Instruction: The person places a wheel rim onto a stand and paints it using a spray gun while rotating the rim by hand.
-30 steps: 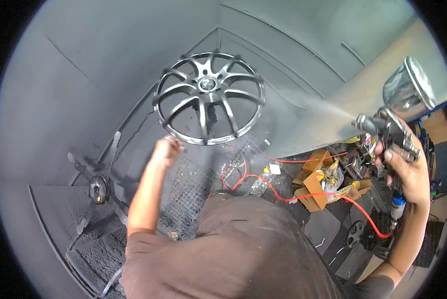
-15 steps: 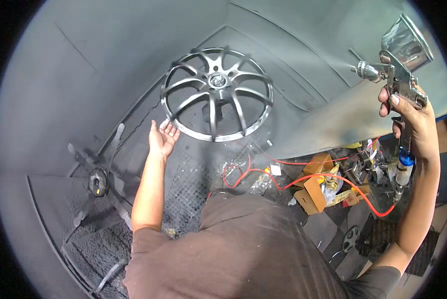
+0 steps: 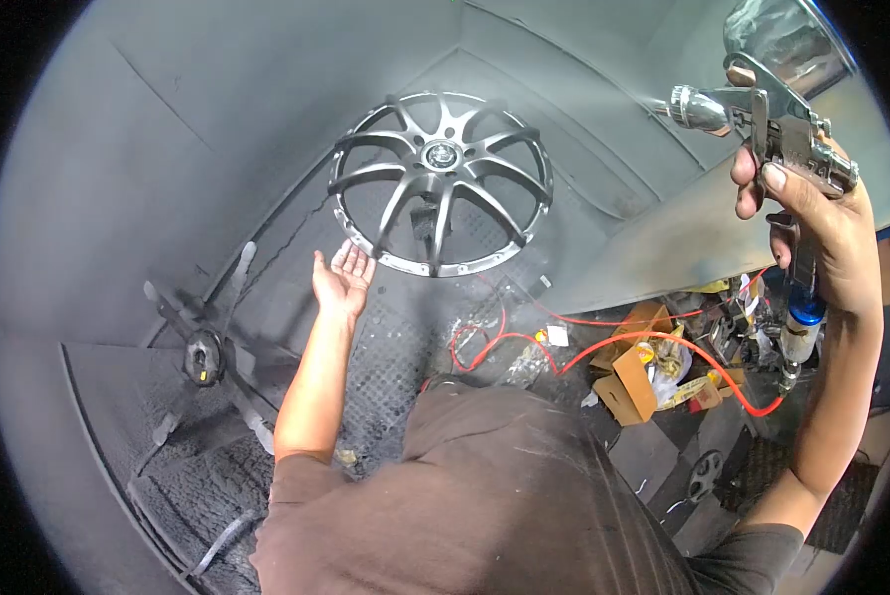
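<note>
A silver multi-spoke wheel point(image 3: 442, 183) faces up at the upper middle, over a dark support. My left hand point(image 3: 344, 281) is palm up with fingers apart at the wheel's lower left rim; whether the fingertips touch it I cannot tell. At the right, my right hand point(image 3: 812, 213) is wrapped round a metal spray gun point(image 3: 762, 129). Its nozzle points left, and a pale mist leaves it toward the wheel. A shiny cup point(image 3: 787, 45) sits on top of the gun, and a red hose point(image 3: 708, 355) joins the handle's lower end.
Grey walls point(image 3: 147, 198) enclose the left and back. A dark stand with pale-tipped arms point(image 3: 204, 359) is at the left. Cardboard boxes point(image 3: 626, 385) and litter lie on the floor at the right, near a small spoked disc point(image 3: 705, 476). The hose loops across the floor.
My left hand has opened from a closed shape and moved slightly right. The wheel's spokes have turned. My right hand has raised the spray gun, which still gives off mist.
</note>
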A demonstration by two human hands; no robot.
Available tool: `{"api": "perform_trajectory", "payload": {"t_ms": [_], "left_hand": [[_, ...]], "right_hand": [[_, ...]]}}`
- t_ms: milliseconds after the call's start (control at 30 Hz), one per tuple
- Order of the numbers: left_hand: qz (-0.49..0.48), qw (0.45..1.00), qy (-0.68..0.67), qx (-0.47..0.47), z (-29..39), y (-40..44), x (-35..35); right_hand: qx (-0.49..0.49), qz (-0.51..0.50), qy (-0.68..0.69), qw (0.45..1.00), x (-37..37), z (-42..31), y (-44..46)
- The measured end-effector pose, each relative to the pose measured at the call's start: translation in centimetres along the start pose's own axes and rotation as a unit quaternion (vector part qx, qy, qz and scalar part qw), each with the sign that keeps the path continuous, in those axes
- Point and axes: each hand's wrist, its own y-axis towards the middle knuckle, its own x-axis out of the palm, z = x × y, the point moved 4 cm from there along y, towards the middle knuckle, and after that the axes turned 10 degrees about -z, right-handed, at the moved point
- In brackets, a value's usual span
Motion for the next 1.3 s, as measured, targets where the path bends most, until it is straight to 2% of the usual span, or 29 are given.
{"api": "perform_trajectory", "payload": {"t_ms": [100,233,500,600,667,733,800,867,933,1000,1033,1067,1100,1167,1200,1267,1300], "left_hand": [[0.011,0.999,-0.022,0.020,0.1,0.0,-0.3],[-0.040,0.998,-0.040,0.014,0.1,0.7,-0.2],[-0.046,0.999,-0.002,0.011,1.1,2.3,-0.4],[-0.055,0.998,0.020,0.017,1.0,2.8,-0.9],[0.005,0.998,0.057,0.034,0.4,2.4,-0.6],[0.013,0.998,0.051,0.045,-0.8,1.9,-1.2],[0.050,0.995,0.045,0.073,-3.6,0.5,-0.9],[0.033,0.996,0.041,0.068,-7.6,-1.5,-0.2],[0.029,0.998,0.050,0.037,-12.2,-4.0,1.7],[-0.055,0.988,0.136,-0.046,-16.3,-6.9,4.0],[-0.155,0.947,0.255,-0.119,-18.2,-7.1,3.7],[-0.251,0.876,0.366,-0.189,-19.9,-7.3,2.9],[-0.251,0.876,0.367,-0.188,-20.2,-7.6,2.5],[-0.205,0.912,0.249,-0.255,-20.7,-7.9,1.3],[-0.169,0.928,0.241,-0.227,-19.5,-6.9,0.1],[-0.106,0.960,0.216,-0.144,-14.8,-4.2,-1.8],[-0.147,0.945,0.274,-0.100,-11.8,-1.4,-4.8]], "right_hand": [[-0.006,-0.030,0.023,0.999,0.7,0.1,0.1],[-0.015,-0.018,0.067,0.998,2.1,0.3,-0.8],[0.041,-0.092,0.201,0.974,3.8,1.9,-3.5],[0.029,-0.052,0.197,0.979,3.1,3.5,-4.5],[0.025,-0.051,0.176,0.983,1.9,4.6,-4.8],[0.051,0.021,0.095,0.994,0.5,5.6,-5.5],[0.058,0.033,0.087,0.994,-0.4,6.2,-6.6],[0.074,0.037,0.052,0.995,-0.8,6.3,-7.6],[0.081,0.053,0.054,0.994,-0.6,6.7,-8.7],[0.089,0.050,0.090,0.991,-0.1,6.4,-9.3],[0.087,0.042,0.111,0.989,0.0,6.7,-9.7],[0.087,0.042,0.112,0.989,0.1,7.1,-10.1],[0.063,0.037,0.135,0.988,0.1,7.5,-10.5],[0.033,0.027,0.160,0.986,0.0,8.3,-11.4],[0.034,0.028,0.160,0.986,0.2,8.6,-11.6],[0.029,0.100,0.115,0.988,-0.1,9.5,-12.1],[0.033,0.099,0.098,0.990,-0.5,10.3,-12.5]]}}
